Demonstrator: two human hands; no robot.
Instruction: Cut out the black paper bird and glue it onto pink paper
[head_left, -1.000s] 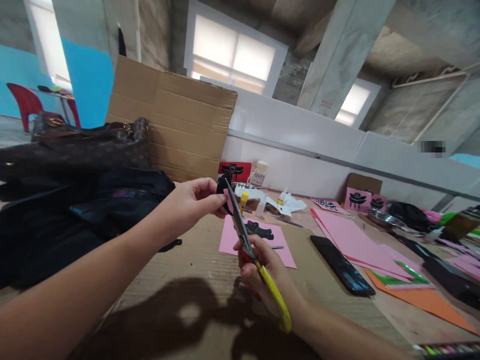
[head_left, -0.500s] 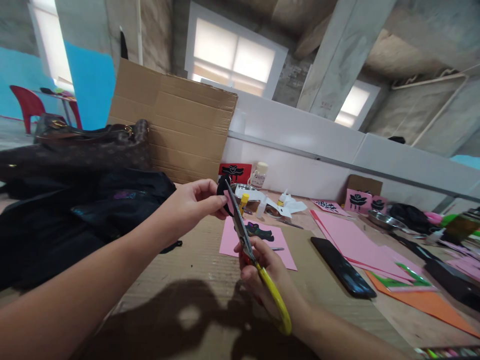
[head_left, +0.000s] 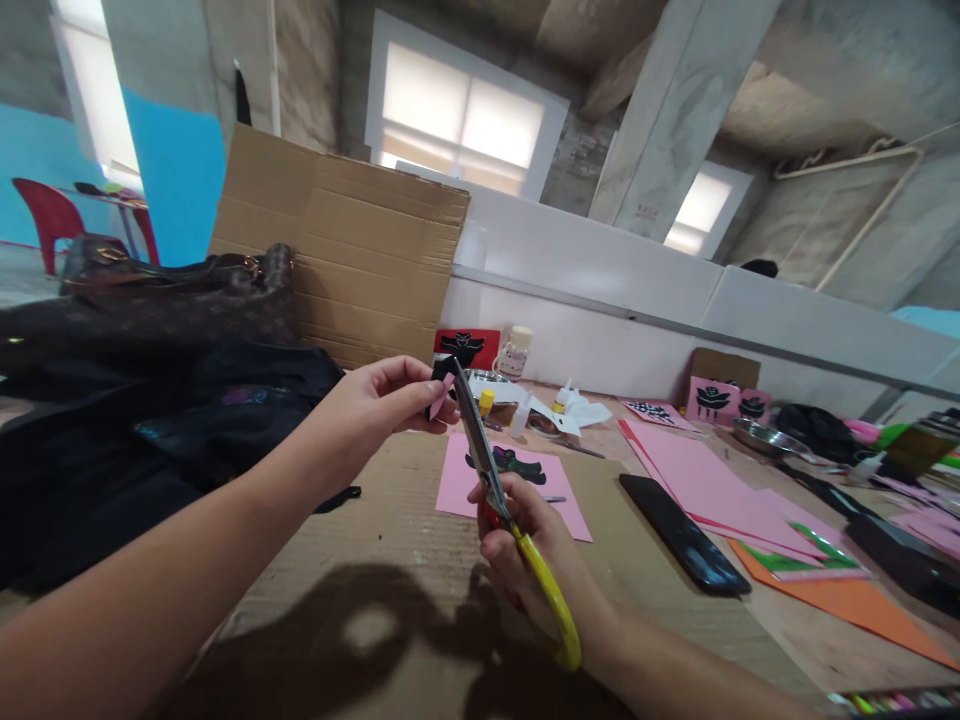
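Observation:
Between the thumb and fingers of my left hand (head_left: 390,395) is a small black and pink piece of paper (head_left: 444,385). My right hand (head_left: 536,545) grips a pair of scissors (head_left: 480,440) with a yellow and red handle, blades pointing up and away. The blade tips are right beside the paper piece; whether they touch it I cannot tell. Below and beyond the scissors lies a pink sheet (head_left: 461,485) bearing a dark cut-out shape (head_left: 517,463).
A black phone (head_left: 682,533) lies right of the pink sheet, beside stacked pink paper (head_left: 697,485). Behind stand a glue stick (head_left: 487,402) and a pale bottle (head_left: 515,352). Dark bags (head_left: 180,320) fill the left. An upright cardboard panel (head_left: 360,240) stands behind my left hand.
The paper piece has turned in my left fingers and shows a narrow pink strip. It has shifted slightly left, off the scissor blades. My right hand has barely moved.

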